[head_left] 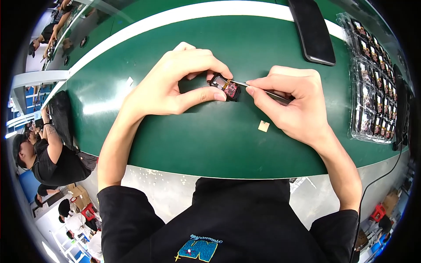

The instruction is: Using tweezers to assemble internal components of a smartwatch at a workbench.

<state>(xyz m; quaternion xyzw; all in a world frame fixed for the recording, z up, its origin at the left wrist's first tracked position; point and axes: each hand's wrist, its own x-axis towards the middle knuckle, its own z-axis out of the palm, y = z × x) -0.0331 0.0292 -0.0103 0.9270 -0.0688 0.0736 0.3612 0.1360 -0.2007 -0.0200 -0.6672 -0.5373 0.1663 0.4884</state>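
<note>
The person's left hand pinches a small black electronic module between thumb and fingers over the green tabletop, its long axis slanting from upper left to lower right. The right hand, farther from the module and to its right, grips a slender tweezer-like tool, whose tip points leftward at the module's upper right side.

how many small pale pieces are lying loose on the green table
2: one cream piece near the right hand, one whitish piece left of the left hand; others may be hidden
</note>
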